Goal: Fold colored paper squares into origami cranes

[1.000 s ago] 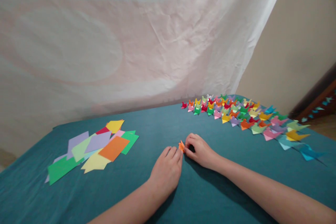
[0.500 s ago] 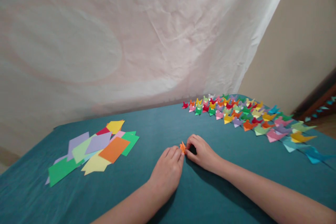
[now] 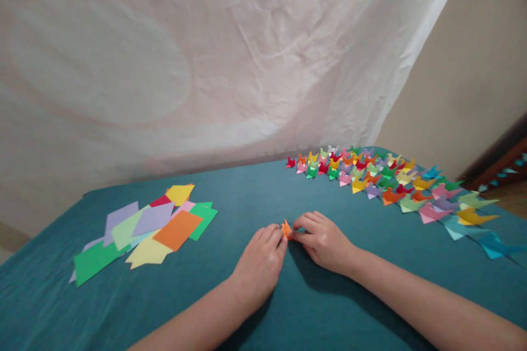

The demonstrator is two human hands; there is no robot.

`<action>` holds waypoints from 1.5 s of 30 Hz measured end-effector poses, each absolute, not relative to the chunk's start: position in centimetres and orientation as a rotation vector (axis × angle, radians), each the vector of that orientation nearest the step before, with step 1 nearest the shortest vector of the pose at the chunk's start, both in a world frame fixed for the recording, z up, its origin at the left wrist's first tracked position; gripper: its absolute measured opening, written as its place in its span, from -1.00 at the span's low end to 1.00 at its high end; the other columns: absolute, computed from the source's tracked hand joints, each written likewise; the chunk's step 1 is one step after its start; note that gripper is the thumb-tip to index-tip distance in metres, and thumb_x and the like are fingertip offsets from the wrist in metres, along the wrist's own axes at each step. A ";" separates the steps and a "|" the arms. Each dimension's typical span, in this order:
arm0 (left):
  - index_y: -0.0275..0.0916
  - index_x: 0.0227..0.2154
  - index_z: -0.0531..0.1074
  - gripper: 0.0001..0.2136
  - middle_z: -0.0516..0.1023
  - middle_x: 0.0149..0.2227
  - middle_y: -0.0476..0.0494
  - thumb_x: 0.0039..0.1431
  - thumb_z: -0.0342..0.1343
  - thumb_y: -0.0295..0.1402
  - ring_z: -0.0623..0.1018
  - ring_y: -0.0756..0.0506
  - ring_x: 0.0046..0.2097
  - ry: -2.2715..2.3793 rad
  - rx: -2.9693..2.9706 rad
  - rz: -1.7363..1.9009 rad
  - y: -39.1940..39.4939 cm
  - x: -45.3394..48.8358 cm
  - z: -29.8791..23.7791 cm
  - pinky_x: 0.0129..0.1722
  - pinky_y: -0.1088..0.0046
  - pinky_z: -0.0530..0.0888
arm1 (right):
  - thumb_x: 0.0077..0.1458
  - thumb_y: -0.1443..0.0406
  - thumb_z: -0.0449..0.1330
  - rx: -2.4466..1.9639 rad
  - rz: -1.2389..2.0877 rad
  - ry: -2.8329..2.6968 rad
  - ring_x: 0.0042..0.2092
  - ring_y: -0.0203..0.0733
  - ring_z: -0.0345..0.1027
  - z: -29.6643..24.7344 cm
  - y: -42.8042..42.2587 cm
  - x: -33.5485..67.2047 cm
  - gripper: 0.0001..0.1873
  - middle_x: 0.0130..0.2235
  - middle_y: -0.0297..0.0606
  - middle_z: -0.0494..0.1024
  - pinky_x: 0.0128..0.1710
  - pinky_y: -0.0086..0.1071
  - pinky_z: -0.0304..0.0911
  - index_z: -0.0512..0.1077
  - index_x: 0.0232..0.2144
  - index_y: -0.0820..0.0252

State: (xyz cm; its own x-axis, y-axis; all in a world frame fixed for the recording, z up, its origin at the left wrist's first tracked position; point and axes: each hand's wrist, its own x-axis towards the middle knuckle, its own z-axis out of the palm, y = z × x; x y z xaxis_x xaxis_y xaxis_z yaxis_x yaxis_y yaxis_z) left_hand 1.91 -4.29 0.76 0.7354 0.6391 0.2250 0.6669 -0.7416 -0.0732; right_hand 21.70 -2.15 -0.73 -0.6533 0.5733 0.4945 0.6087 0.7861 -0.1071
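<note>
A small piece of folded orange paper [image 3: 285,228] stands between my two hands near the middle of the table, its points facing up. My left hand [image 3: 263,255] grips its left side with fingers pressed together. From the right, my right hand [image 3: 323,238] pinches its other edge with thumb and fingertips. The fingers cover the lower part of the paper, so its full shape is hidden.
Loose sheets of coloured paper, such as an orange sheet [image 3: 179,230] and a green sheet [image 3: 99,263], overlap on the left. Rows of folded paper birds [image 3: 360,182] stand at the right on the teal tablecloth [image 3: 242,189]. Behind hangs a pale cloth [image 3: 214,66].
My right hand has shifted its grip, its fingers now straighter along the paper's right side. My left hand stays on the orange paper. The view has tilted slightly.
</note>
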 end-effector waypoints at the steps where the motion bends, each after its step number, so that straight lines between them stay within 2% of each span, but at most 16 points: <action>1: -0.40 -0.07 0.37 -0.76 0.42 -0.08 -0.31 0.25 -0.09 -0.52 0.35 -0.21 0.06 -1.052 -2.781 -0.285 -4.3 1.9 0.7 0.04 0.21 0.33 | 0.18 0.43 0.02 -0.853 -0.119 -2.480 -0.23 -0.17 0.23 -0.7 -2.2 21.6 -0.77 -0.26 -0.19 0.45 -0.27 -0.29 0.10 0.48 -0.29 0.19; 7: -0.40 -0.06 0.36 -0.74 0.43 -0.07 -0.31 0.26 -0.13 -0.51 0.35 -0.20 0.06 -1.040 -2.780 -0.286 -4.2 1.9 0.7 0.03 0.21 0.34 | 0.22 0.40 0.00 -0.822 -0.144 -2.518 -0.20 -0.17 0.24 -1.1 -2.2 21.3 -0.76 -0.25 -0.16 0.45 -0.26 -0.30 0.15 0.48 -0.29 0.23; 12: -0.38 -0.06 0.38 -0.75 0.42 -0.04 -0.30 0.23 -0.06 -0.50 0.34 -0.23 0.08 -1.056 -2.751 -0.247 -4.2 1.8 0.8 0.05 0.21 0.32 | 0.21 0.42 0.02 -0.848 -0.089 -2.518 -0.12 -0.15 0.24 -1.5 -2.3 21.2 -0.76 -0.24 -0.13 0.44 -0.18 -0.30 0.21 0.49 -0.34 0.24; 21: -0.35 -0.07 0.41 -0.74 0.45 -0.05 -0.27 0.22 -0.06 -0.48 0.31 -0.24 0.12 -1.086 -2.684 -0.190 -4.4 1.7 1.1 0.07 0.20 0.26 | 0.17 0.45 0.02 -1.000 -0.017 -2.621 -0.11 -0.11 0.24 -0.6 -2.8 21.0 -0.76 -0.21 -0.10 0.42 -0.15 -0.28 0.27 0.50 -0.26 0.27; 30: -0.38 -0.17 0.45 -0.79 0.47 -0.12 -0.28 0.21 -0.05 -0.50 0.34 -0.23 0.07 -1.013 -2.727 -0.261 -3.9 1.6 1.4 0.05 0.23 0.29 | 0.15 0.47 0.04 -0.974 0.170 -2.607 -0.07 -0.13 0.25 -0.6 -2.0 22.2 -0.68 -0.11 -0.14 0.42 -0.12 -0.25 0.24 0.52 -0.18 0.09; 35: -0.37 -0.20 0.45 -0.77 0.47 -0.19 -0.25 0.26 -0.12 -0.50 0.39 -0.18 -0.02 -0.948 -2.747 -0.398 -3.5 1.5 1.0 0.03 0.24 0.31 | 0.17 0.46 0.02 -0.998 0.197 -2.566 -0.08 -0.11 0.26 -0.7 -2.4 22.1 -0.66 -0.11 -0.12 0.43 -0.14 -0.21 0.24 0.51 -0.16 0.07; 41: -0.35 -0.10 0.40 -0.76 0.45 -0.09 -0.25 0.24 -0.10 -0.49 0.36 -0.20 0.04 -1.042 -2.752 -0.398 -3.5 1.7 0.3 0.06 0.21 0.28 | 0.18 0.48 -0.01 -0.979 0.199 -2.519 -0.08 -0.11 0.25 -0.9 -2.4 22.1 -0.61 -0.08 -0.13 0.43 -0.15 -0.21 0.23 0.45 -0.07 0.02; 45: -0.40 -0.06 0.39 -0.73 0.44 -0.03 -0.29 0.22 -0.08 -0.51 0.32 -0.23 0.09 -1.038 -2.714 -0.343 -3.7 1.9 -0.1 0.09 0.20 0.24 | 0.16 0.48 0.00 -0.915 0.186 -2.526 -0.08 -0.11 0.25 -1.3 -2.1 22.4 -0.61 -0.08 -0.11 0.43 -0.15 -0.20 0.22 0.44 -0.06 0.05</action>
